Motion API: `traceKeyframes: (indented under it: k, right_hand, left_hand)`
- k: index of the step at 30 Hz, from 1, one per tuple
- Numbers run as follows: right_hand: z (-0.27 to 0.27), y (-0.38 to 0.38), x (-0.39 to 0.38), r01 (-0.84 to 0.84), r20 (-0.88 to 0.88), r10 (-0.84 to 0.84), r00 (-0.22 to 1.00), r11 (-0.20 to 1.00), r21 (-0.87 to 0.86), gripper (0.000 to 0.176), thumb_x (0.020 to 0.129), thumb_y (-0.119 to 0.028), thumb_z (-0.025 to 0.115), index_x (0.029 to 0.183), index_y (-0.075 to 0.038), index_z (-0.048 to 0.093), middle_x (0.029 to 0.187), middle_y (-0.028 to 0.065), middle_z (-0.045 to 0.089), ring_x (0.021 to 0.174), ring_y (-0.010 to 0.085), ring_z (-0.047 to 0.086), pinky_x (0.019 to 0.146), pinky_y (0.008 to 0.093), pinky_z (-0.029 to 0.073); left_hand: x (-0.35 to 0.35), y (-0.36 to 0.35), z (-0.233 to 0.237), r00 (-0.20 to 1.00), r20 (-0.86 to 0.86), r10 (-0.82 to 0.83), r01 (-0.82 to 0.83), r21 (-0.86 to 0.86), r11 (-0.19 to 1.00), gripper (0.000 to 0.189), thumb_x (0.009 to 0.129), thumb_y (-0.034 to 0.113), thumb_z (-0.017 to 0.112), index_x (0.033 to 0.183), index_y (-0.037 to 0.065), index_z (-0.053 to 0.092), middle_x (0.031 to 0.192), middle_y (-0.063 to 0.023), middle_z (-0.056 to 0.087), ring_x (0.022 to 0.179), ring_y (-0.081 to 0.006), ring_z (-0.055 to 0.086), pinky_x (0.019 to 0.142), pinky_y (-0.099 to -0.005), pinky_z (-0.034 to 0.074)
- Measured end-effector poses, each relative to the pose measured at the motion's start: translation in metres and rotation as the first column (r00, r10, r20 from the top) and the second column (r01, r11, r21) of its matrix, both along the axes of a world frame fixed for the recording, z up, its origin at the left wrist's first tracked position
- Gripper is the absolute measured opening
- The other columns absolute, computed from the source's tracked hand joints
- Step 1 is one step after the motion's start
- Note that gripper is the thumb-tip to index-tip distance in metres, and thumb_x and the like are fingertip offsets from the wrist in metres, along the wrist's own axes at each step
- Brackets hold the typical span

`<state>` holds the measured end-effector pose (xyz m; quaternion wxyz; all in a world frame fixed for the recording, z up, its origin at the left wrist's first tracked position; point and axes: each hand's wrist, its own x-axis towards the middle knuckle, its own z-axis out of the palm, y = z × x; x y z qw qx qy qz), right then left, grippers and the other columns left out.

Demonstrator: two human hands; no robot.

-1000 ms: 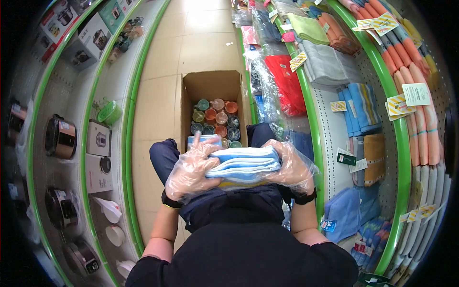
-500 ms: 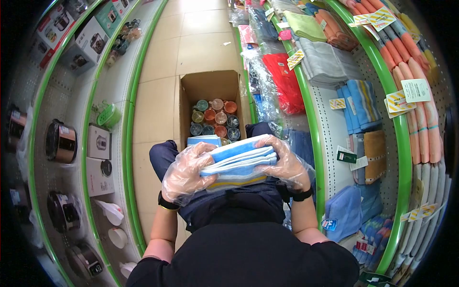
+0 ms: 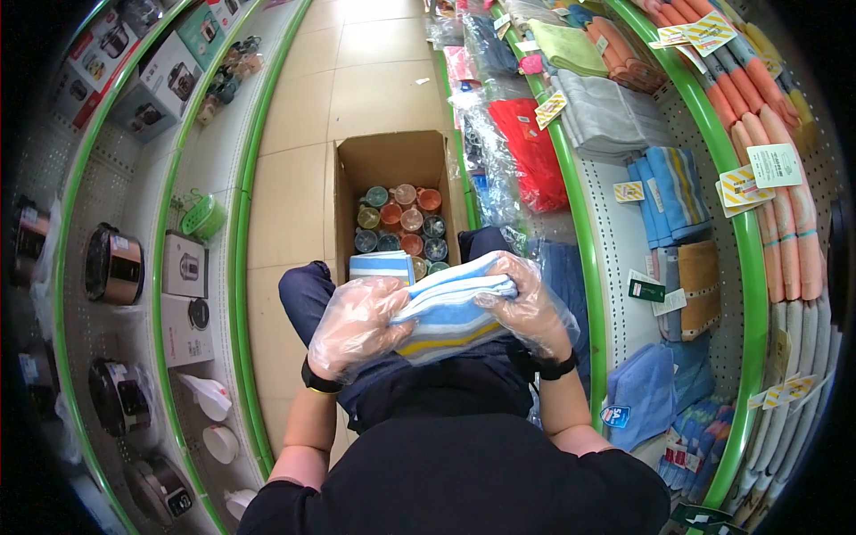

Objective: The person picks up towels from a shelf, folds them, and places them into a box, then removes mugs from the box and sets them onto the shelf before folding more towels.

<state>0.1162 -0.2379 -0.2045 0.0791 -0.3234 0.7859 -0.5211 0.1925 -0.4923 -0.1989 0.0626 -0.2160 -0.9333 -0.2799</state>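
A folded towel with blue, white, grey and yellow stripes (image 3: 455, 323) is held over my lap. My left hand (image 3: 361, 323), in a clear plastic glove, grips its left end. The right end is pinched by my right hand (image 3: 530, 308), gloved the same way, with the fingers on top and the thumb in front. Another blue and white striped towel (image 3: 382, 266) lies just beyond my left hand, at the near edge of an open cardboard box (image 3: 389, 160). Inside the box stand several coloured glass cups (image 3: 401, 217).
Green-edged shelves flank me. The left shelf (image 3: 241, 267) bears rice cookers (image 3: 116, 263), boxes and a green basket (image 3: 203, 217). On the right are folded towels (image 3: 675, 196), a blue towel (image 3: 644, 392) and price tags. Plastic-wrapped red goods (image 3: 526, 152) lie beyond the box.
The held towel has tilted, its left end lower and its striped face showing more. My left hand has shifted slightly right, and more of the towel by the box is visible.
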Motion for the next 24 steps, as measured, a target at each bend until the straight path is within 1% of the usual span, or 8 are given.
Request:
traceKeyframes:
  k: [1,4,6,8,10,14,16,24]
  right_hand:
    - [0.003,-0.002,0.002,0.073,-0.078,-0.063,0.995,0.988,0.133,0.023,0.079,-0.022,0.071,0.086,-0.004,0.058,0.086,0.0120,0.061,0.083,0.0309,0.061,0.073,0.0386,0.047]
    - [0.008,-0.013,0.014,0.177,-0.233,-0.142,0.962,0.975,0.136,0.024,0.078,-0.018,0.071,0.083,-0.002,0.054,0.080,0.0155,0.056,0.073,0.0333,0.058,0.065,0.0395,0.045]
    - [0.014,-0.016,0.016,0.190,-0.318,-0.120,0.940,0.961,0.200,0.024,0.078,-0.019,0.070,0.088,-0.003,0.056,0.084,0.0158,0.058,0.076,0.0346,0.059,0.066,0.0421,0.046]
    - [0.021,-0.015,0.014,0.024,-0.388,0.113,0.915,0.943,0.331,0.028,0.078,-0.024,0.068,0.095,-0.004,0.058,0.089,0.0133,0.059,0.081,0.0315,0.061,0.071,0.0402,0.050]
    - [0.019,-0.021,0.015,-0.029,-0.371,0.158,0.915,0.943,0.331,0.025,0.078,-0.021,0.067,0.095,-0.004,0.058,0.093,0.0144,0.057,0.083,0.0324,0.060,0.071,0.0404,0.050]
    - [0.020,-0.021,0.018,-0.057,-0.306,0.135,0.942,0.967,0.249,0.029,0.074,-0.018,0.068,0.097,-0.004,0.057,0.095,0.0144,0.056,0.085,0.0330,0.059,0.074,0.0400,0.050]
    - [0.020,-0.022,0.021,-0.062,-0.263,0.120,0.957,0.974,0.217,0.030,0.072,-0.017,0.068,0.098,-0.005,0.057,0.095,0.0143,0.056,0.086,0.0332,0.059,0.075,0.0398,0.050]
    - [0.009,-0.026,0.023,0.062,-0.437,0.020,0.899,0.983,0.174,0.042,0.071,-0.018,0.073,0.108,-0.006,0.055,0.095,0.0134,0.057,0.084,0.0332,0.060,0.071,0.0393,0.049]
  left_hand:
    - [0.000,0.002,-0.001,1.000,0.001,0.001,-0.001,0.001,1.000,0.031,0.070,0.021,0.072,0.092,0.003,0.060,0.101,-0.0166,0.061,0.091,-0.0352,0.060,0.083,-0.0424,0.048]
    - [0.000,0.008,-0.011,0.971,0.220,0.091,-0.069,-0.104,0.992,0.034,0.068,0.021,0.072,0.094,0.003,0.059,0.109,-0.0176,0.060,0.099,-0.0356,0.059,0.086,-0.0413,0.047]
    - [-0.003,0.013,-0.015,0.999,-0.028,0.043,-0.042,0.028,0.999,0.041,0.064,0.019,0.076,0.095,0.002,0.056,0.119,-0.0192,0.056,0.106,-0.0364,0.056,0.089,-0.0433,0.047]
    - [-0.010,0.017,-0.003,0.997,-0.010,-0.074,0.074,0.113,0.991,0.049,0.064,0.020,0.076,0.106,0.004,0.056,0.127,-0.0178,0.051,0.120,-0.0353,0.047,0.101,-0.0457,0.039]
    - [-0.016,0.026,0.005,0.989,-0.045,-0.142,0.146,0.106,0.984,0.057,0.063,0.020,0.077,0.114,0.005,0.055,0.129,-0.0176,0.049,0.123,-0.0347,0.044,0.103,-0.0477,0.036]
    - [-0.023,0.028,-0.003,0.972,-0.077,-0.222,0.227,0.081,0.970,0.063,0.063,0.020,0.077,0.120,0.005,0.054,0.126,-0.0172,0.052,0.119,-0.0352,0.048,0.099,-0.0460,0.039]
    - [-0.020,0.031,-0.007,0.978,0.014,-0.207,0.198,0.222,0.955,0.062,0.063,0.020,0.076,0.119,0.005,0.054,0.119,-0.0163,0.055,0.110,-0.0363,0.053,0.092,-0.0441,0.044]
    - [-0.008,0.038,-0.017,0.992,-0.107,-0.067,0.062,-0.043,0.997,0.044,0.068,0.012,0.068,0.105,-0.004,0.052,0.103,-0.0232,0.056,0.093,-0.0385,0.058,0.081,-0.0443,0.047]
